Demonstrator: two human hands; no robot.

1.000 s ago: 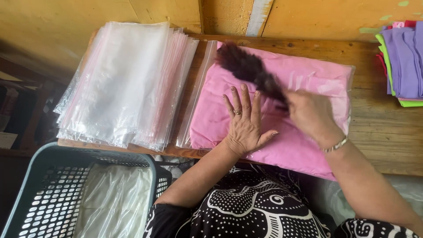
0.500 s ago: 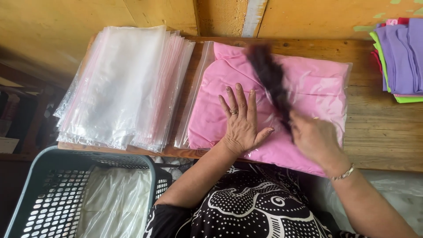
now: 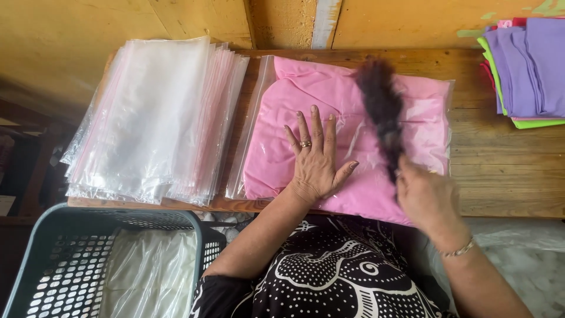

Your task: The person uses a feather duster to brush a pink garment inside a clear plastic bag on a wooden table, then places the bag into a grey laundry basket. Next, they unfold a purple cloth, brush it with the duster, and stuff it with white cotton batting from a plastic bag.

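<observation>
A folded pink cloth sealed in a clear plastic bag [image 3: 294,112] lies flat on the wooden table [image 3: 506,165]. My left hand [image 3: 316,159], a ring on one finger, presses flat on the bag with fingers spread. My right hand [image 3: 426,197], a bracelet at the wrist, grips the handle of a dark fluffy brush [image 3: 379,106]. The brush head lies blurred over the bag's upper right part.
A thick stack of empty clear plastic bags [image 3: 153,118] sits left of the pink bag. Folded purple, green and pink cloths [image 3: 527,65] are piled at the far right. A grey-blue plastic basket [image 3: 65,265] holding a clear bag stands at the lower left. A yellow wall rises behind.
My right hand has swept the brush from the bag's upper left across to its right side, pulling back toward me. My left hand has stayed pressed on the bag.
</observation>
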